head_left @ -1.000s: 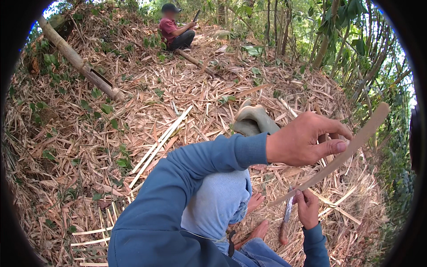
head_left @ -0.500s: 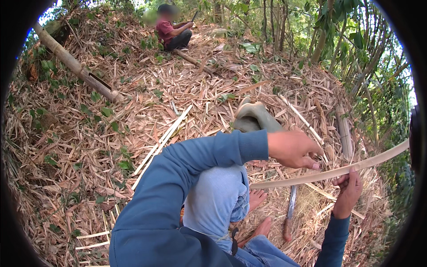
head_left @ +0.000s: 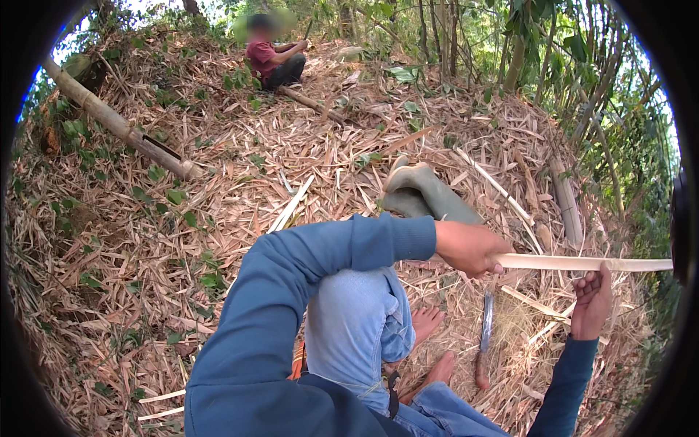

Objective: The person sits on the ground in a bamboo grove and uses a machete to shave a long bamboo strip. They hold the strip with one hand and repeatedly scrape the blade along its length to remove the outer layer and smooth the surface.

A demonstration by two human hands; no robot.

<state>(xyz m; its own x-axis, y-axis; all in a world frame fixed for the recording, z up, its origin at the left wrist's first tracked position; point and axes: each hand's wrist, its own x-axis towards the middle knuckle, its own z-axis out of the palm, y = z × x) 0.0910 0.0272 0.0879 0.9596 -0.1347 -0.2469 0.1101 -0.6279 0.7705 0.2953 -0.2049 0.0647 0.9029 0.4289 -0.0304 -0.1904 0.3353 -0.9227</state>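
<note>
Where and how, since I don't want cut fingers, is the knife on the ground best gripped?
Probably around its brown handle, coming from the camera wearer's side: the knife lies with that end toward them and its shiny blade pointing away, so reaching there avoids the metal.

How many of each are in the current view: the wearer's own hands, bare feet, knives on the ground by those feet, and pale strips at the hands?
Wearer's own hands: 2 (left hand, right hand)
Bare feet: 2
Knife on the ground: 1
Pale strip at the hands: 1
Total: 6
</note>
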